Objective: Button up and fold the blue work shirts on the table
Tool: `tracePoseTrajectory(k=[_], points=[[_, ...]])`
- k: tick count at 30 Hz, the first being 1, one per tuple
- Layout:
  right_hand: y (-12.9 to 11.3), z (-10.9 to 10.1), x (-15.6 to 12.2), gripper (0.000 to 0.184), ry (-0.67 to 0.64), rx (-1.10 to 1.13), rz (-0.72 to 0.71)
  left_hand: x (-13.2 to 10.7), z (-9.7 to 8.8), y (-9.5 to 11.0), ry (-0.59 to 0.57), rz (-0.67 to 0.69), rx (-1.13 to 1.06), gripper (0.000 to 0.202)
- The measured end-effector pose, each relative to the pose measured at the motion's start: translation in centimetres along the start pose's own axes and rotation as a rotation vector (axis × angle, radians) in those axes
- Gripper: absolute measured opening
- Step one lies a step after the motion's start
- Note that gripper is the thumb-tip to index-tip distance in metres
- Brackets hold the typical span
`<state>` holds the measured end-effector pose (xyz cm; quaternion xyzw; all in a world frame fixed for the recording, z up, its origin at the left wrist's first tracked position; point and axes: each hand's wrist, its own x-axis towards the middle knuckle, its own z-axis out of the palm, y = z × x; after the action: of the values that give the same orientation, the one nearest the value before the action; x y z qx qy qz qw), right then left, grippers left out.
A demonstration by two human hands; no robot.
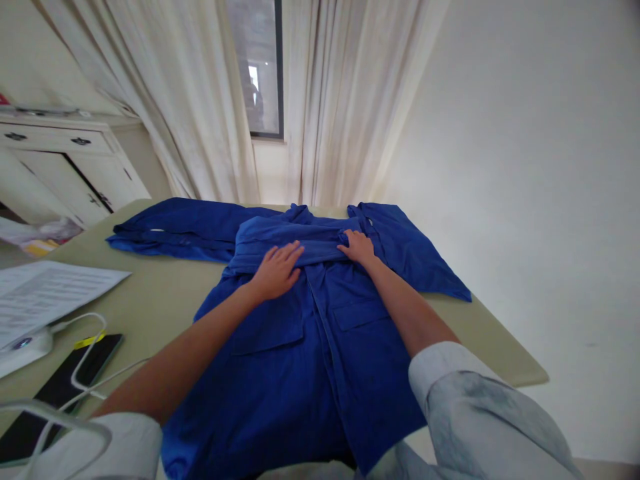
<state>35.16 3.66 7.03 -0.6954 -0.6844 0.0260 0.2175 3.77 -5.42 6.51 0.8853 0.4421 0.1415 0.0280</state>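
Note:
A blue work jacket [280, 393] lies spread over the table, its lower part hanging toward me past the near edge. Its upper part is folded over into a band [310, 248] across the middle, with one sleeve [195, 227] out to the left and the other sleeve [420, 247] out to the right. My left hand [277, 270] rests on the left part of the band, fingers stretched out and palm down. At the band's right end, my right hand [360, 247] has its fingers curled on a small bunch of the jacket's cloth.
On the green-beige table [165, 300], printed sheets [55, 287] lie at the left. Nearer me are a dark phone [95, 360], a white cable [75, 373] and a white device [35, 347]. A white cabinet [65, 160], curtains [200, 87] and a wall [525, 167] surround the table.

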Motion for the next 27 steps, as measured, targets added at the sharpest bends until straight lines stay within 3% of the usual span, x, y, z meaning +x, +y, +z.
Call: tracePoseTrajectory(k=[2,3,7,8,10,12,14,15,17,19,21,24,27], points=[[0.3,-0.8,0.6,0.044,0.034,0.037,0.041,-2.3,0.6,4.5,-0.134,0.302,-0.125,0.061],[0.7,-1.3,0.8,0.045,0.086,0.067,0.085,-3.7,1.2,6.2,-0.198,0.376,-0.154,0.062],[2.6,-3.0,0.8,0.052,0.223,0.095,0.347,-9.0,2.2,9.2,-0.298,0.307,-0.164,0.071],[2.9,-3.4,0.2,0.052,0.236,0.077,0.359,-10.2,1.9,9.5,-0.295,0.268,-0.152,0.069],[2.8,-4.2,-2.1,0.051,0.238,0.104,0.227,-12.9,1.0,10.5,-0.277,0.235,-0.129,0.068],[2.0,-5.4,-6.4,0.049,0.089,0.237,-0.061,-16.2,0.4,11.8,-0.228,0.257,-0.085,0.082],[0.9,-6.8,-13.2,0.053,-0.251,0.375,-0.386,-20.2,0.7,13.1,-0.119,0.282,0.024,0.106],[0.5,-7.5,-17.2,0.062,-0.429,0.373,-0.522,-22.2,1.2,13.6,-0.041,0.274,0.100,0.106],[0.0,-8.6,-25.5,0.095,-0.581,0.274,-0.636,-25.9,2.5,13.9,0.122,0.220,0.201,0.095],[0.5,-8.8,-32.7,0.121,-0.580,0.117,-0.677,-28.5,3.5,13.7,0.246,0.092,0.181,0.085],[2.0,-8.3,-37.2,0.119,-0.433,-0.056,-0.643,-29.8,3.8,13.5,0.313,-0.039,0.105,0.083],[4.6,-7.3,-39.2,0.095,-0.151,-0.240,-0.594,-29.8,3.2,13.4,0.305,-0.116,0.090,0.087],[4.7,-7.1,-38.9,0.084,-0.037,-0.248,-0.611,-28.9,2.2,13.8,0.219,-0.072,0.144,0.086]])
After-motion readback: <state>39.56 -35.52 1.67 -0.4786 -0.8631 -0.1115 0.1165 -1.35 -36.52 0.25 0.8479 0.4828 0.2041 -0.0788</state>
